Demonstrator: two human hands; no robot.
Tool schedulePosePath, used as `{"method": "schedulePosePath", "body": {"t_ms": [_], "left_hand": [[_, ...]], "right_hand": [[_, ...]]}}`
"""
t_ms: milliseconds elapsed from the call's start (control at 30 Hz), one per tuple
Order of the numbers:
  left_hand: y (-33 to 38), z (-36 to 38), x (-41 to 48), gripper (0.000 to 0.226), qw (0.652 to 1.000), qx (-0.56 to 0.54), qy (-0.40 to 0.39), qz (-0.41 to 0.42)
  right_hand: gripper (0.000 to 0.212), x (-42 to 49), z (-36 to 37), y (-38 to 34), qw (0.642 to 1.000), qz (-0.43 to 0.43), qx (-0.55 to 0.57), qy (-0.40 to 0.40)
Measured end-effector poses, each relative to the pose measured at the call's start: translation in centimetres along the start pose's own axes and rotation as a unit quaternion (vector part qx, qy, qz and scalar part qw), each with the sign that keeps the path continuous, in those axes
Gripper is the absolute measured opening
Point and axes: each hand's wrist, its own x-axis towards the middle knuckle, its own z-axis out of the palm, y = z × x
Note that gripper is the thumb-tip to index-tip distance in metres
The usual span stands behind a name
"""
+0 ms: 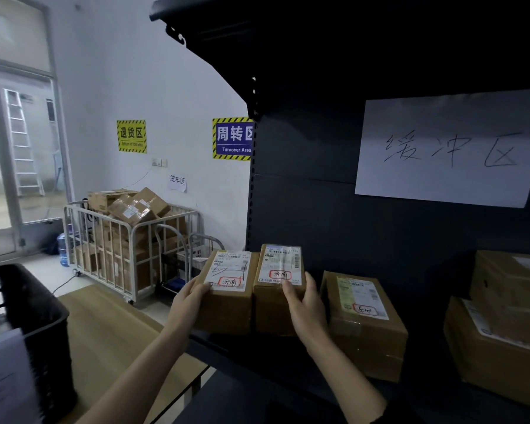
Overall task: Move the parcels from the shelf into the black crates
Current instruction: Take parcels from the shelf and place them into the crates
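Two small cardboard parcels with white labels stand side by side at the left end of the dark shelf (242,350). My left hand (188,304) grips the left parcel (230,295) by its left side. My right hand (305,307) grips the right parcel (277,286) from its front right. A third labelled parcel (364,319) lies on the shelf just to the right of my right hand. Larger stacked boxes (502,316) sit at the far right. A black crate (28,316) stands at the lower left on a wooden table (104,332).
A white metal cage cart (129,249) full of cardboard boxes stands by the back wall, with a small trolley (181,264) beside it. A handwritten paper sign (447,148) hangs on the shelf's back panel. An upper shelf (227,22) juts out overhead.
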Motion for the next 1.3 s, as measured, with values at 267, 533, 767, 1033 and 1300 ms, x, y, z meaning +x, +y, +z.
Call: {"method": "schedulePosePath", "body": {"t_ms": [267,533,767,1033,1300], "left_hand": [[1.4,-2.7,-6.1,0.043,0.997,-0.027,0.038,0.061],[2.2,-7.9,-10.5,0.045,0.991,-0.013,0.108,0.084],[2.9,-14.3,-12.7,0.037,0.980,-0.023,0.172,0.095],[4.3,-27.2,-14.8,0.040,0.963,-0.024,0.251,0.098],[5.7,-40.8,-15.9,0.034,0.953,-0.028,0.288,0.086]], "right_hand": [[0.040,-3.7,0.3,-1.8,0.994,-0.041,0.072,-0.067],[0.033,-7.0,4.0,-2.8,0.980,-0.058,0.140,-0.131],[0.034,-9.1,9.9,-4.9,0.967,-0.065,0.158,-0.188],[0.038,-13.1,22.0,-9.1,0.954,-0.068,0.161,-0.245],[0.037,-16.8,34.9,-13.8,0.935,-0.073,0.175,-0.300]]}}
